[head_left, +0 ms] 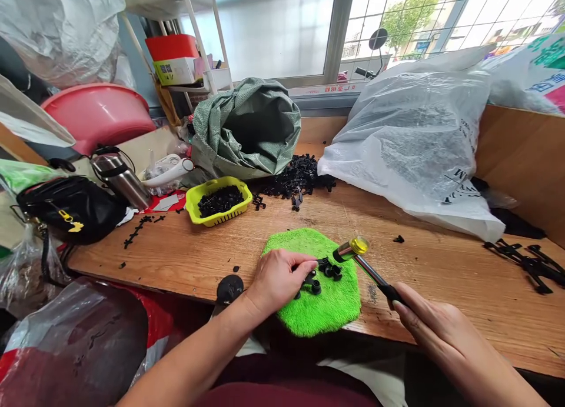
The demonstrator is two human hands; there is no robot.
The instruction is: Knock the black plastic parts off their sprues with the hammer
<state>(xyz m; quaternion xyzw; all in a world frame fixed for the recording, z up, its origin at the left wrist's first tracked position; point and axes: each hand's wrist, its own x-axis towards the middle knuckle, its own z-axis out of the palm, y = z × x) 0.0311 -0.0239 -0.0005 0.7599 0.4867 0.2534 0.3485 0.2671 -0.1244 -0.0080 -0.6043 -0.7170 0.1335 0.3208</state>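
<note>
On the green microfibre pad [326, 310], our left hand [278, 280] sits at a cluster of small black plastic fittings [325, 270], its fingers [304, 261] drawn narrow at their edge; whether they pinch one, we cannot tell. These moulded pieces look light and stiff, apt to skid on the pile, so we would take each by its rim between fingertips. Our right hand [445, 330] wraps its fingers [399, 306] round the black grip [391, 293] of a small mallet [366, 270], with the yellow-capped head [353, 248] raised just off the pad. It looks light and rigid, best held by that grip. Beyond, a yellow plastic basket [218, 201] holds more black pieces, near a loose black heap [295, 177] on the table [441, 304].
</note>
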